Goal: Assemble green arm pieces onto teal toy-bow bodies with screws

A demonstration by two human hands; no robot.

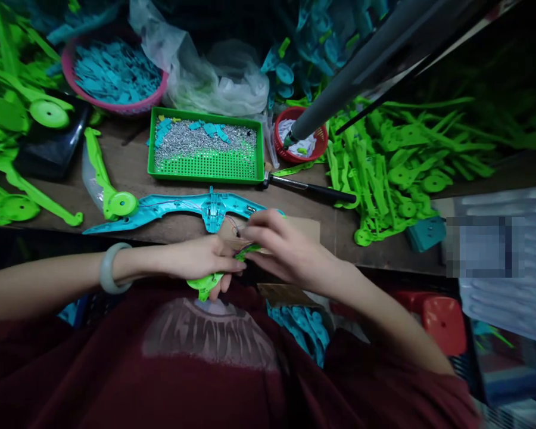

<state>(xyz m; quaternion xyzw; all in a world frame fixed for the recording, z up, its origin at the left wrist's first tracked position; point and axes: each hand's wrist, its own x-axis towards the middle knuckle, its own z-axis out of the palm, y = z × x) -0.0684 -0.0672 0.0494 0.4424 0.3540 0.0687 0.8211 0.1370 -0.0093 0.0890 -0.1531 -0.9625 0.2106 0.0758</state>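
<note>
My left hand [205,257] is closed round a bright green plastic part [205,283], held low in front of my chest. Its rounded end hangs below the fingers, and its narrow end points toward my right hand [288,245]. The right fingers are bent together over that narrow end, pinching thin wires [234,225]; the fingers partly hide the grip. Just beyond my hands, a blue bow-shaped plastic shell [174,206] lies hollow side up on the table, with thin wires running along it. A round green piece [121,204] rests against its left limb.
A green tray [205,177] of small screws and blue pieces stands behind the shell. A black-handled tool [315,189] lies to its right, near a red basket [324,143]. Green parts [397,173] are heaped at right. A pink basket [67,65] holds blue pieces. A grey pole [352,65] slants overhead.
</note>
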